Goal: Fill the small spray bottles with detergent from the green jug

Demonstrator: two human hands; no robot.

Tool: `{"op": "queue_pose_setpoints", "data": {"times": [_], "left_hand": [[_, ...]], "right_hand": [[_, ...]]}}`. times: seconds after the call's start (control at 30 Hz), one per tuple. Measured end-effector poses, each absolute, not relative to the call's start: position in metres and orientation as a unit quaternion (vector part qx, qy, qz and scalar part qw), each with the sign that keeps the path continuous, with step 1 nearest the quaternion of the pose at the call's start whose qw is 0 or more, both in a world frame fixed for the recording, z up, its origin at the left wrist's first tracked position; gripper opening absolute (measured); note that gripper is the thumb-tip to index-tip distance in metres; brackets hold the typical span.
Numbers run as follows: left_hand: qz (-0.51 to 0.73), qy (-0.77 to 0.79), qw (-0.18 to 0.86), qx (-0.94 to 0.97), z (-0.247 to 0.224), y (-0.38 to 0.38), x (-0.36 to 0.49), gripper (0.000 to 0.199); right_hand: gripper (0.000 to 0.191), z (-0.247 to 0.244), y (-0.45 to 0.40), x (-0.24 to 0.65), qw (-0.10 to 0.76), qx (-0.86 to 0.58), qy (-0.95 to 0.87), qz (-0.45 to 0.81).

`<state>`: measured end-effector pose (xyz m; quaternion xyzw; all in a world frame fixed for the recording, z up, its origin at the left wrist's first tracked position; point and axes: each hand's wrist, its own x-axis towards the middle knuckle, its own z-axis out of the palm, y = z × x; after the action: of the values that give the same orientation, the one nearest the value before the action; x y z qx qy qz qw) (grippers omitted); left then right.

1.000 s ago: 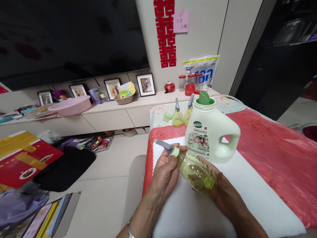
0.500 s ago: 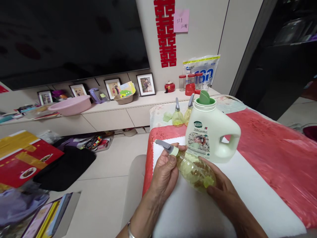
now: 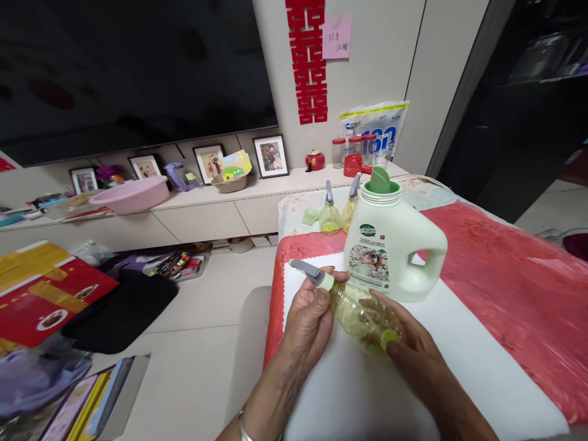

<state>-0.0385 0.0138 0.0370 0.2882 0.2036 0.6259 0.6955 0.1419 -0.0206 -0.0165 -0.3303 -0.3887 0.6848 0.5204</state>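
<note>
A clear yellow-green plastic bottle (image 3: 361, 312) with a grey flip spout lies tilted in both my hands above the white cloth. My left hand (image 3: 305, 321) is closed around its neck, just below the pale collar, the thumb on top. Around the rounded base curls my right hand (image 3: 413, 343), its thumb by the bright green spot on the bottom. Right behind stands a large pale green jug (image 3: 395, 245) with a green inner spout and a side handle. Two similar small bottles, one in full view (image 3: 329, 217) and one partly hidden by the jug (image 3: 349, 211), stand farther back.
A red cover (image 3: 496, 294) and white cloth (image 3: 459, 380) lie on the table. Beside the small bottles rests a crumpled pale green piece (image 3: 310, 215). On the cabinet behind are red-lidded jars (image 3: 339, 154), a red scoop-like item (image 3: 353, 165) and a pink basin (image 3: 133, 195).
The bottle and both hands have shifted very slightly to the right, with the bottle turned a little. The grip of each hand stays the same, and the jug has not moved.
</note>
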Motion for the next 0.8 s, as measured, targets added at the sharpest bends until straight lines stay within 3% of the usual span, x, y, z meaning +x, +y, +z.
{"op": "queue_pose_setpoints", "data": {"times": [0.13, 0.3, 0.5, 0.8], "left_hand": [[0.633, 0.195, 0.693, 0.284, 0.037, 0.016, -0.038, 0.039], [0.622, 0.201, 0.704, 0.276, 0.038, 0.012, -0.036, 0.039], [0.618, 0.218, 0.703, 0.278, 0.039, 0.013, -0.039, 0.042], [0.672, 0.225, 0.642, 0.291, 0.072, 0.041, -0.071, 0.041]], "right_hand": [[0.087, -0.013, -0.023, 0.141, 0.524, -0.358, -0.418, 0.651], [0.079, -0.015, -0.023, 0.140, 0.499, -0.276, -0.380, 0.728], [0.093, -0.020, -0.024, 0.146, 0.451, -0.292, -0.441, 0.719], [0.090, -0.017, -0.024, 0.155, 0.454, -0.305, -0.421, 0.724]]}}
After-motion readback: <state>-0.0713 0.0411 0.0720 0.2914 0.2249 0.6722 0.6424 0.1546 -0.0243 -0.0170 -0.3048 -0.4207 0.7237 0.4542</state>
